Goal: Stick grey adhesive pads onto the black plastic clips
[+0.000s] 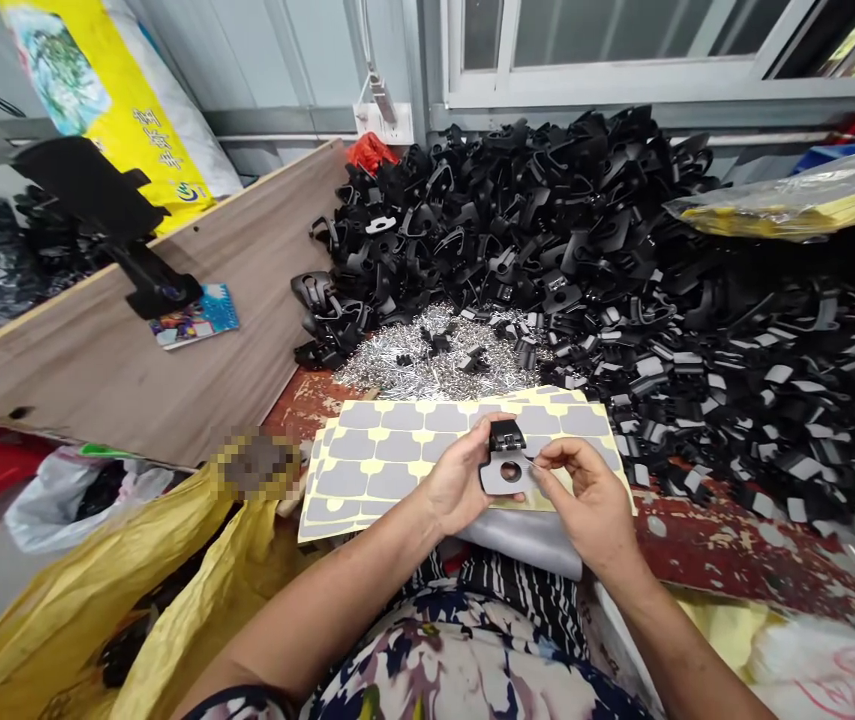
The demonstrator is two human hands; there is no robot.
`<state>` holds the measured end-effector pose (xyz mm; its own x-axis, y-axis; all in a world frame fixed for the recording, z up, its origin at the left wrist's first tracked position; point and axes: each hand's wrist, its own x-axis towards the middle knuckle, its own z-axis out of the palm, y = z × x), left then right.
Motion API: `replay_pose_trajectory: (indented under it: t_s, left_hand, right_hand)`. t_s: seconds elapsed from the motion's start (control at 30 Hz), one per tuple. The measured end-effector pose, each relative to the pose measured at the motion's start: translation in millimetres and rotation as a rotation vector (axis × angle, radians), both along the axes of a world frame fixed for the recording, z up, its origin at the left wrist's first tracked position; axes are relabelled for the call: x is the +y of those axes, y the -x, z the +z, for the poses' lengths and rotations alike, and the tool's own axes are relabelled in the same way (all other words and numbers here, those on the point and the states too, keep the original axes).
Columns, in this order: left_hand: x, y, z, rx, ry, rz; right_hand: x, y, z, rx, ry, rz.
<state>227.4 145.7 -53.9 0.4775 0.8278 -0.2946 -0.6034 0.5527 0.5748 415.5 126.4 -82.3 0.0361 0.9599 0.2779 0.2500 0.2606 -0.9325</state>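
Left hand: my left hand pinches the black clip over the sticker sheet; fingers closed on its left edge
Right hand: my right hand grips the clip's right edge
Pile: black parts lie beyond the sheet

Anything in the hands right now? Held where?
Left hand holds a black clip by its left edge; right hand pinches its right edge.

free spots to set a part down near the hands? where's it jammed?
Free: the tilted brown wooden board, bare between the blue booklet and the heap of black plastic clips. Also worn red tabletop right of the right hand. Crowded: the clips, silver pins, and grey sticker sheet under the left hand.
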Motion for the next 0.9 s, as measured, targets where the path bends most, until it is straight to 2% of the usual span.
replay_pose_trajectory:
  t_s: [0.2, 0.37, 0.5, 0.6, 0.7, 0.8, 0.9]
  left_hand:
    - [-1, -1, -1.2, -0.040, -0.002, 0.018]
    - [-3, 1, 4.0, -0.036, 0.015, 0.024]
    - [-8, -4, 4.0, 0.082, -0.067, 0.028]
    - [-12, -13, -4.8, 0.302, -0.228, 0.193]
    - [-16, -19, -16.6, 0.455, -0.352, 0.355]
    - [-18, -19, -25.7, 0.484, -0.357, 0.422]
    - [-18, -18, -31.4, 0.453, -0.325, 0.455]
  right_hand:
    - [0, 3, -0.5, 0.004, 0.013, -0.009]
    - [-2, 5, 2.8, -0.065, -0.009, -0.020]
    - [-4, 8, 10.2, -0.180, -0.086, -0.013]
    - [-8, 13, 12.9, -0.294, -0.171, -0.023]
    - [-13, 18, 8.4, -0.424, -0.340, -0.030]
    - [-16, 22, 0.1, -0.564, -0.520, -0.039]
    - [-20, 24, -6.0, -0.732, -0.596, -0.118]
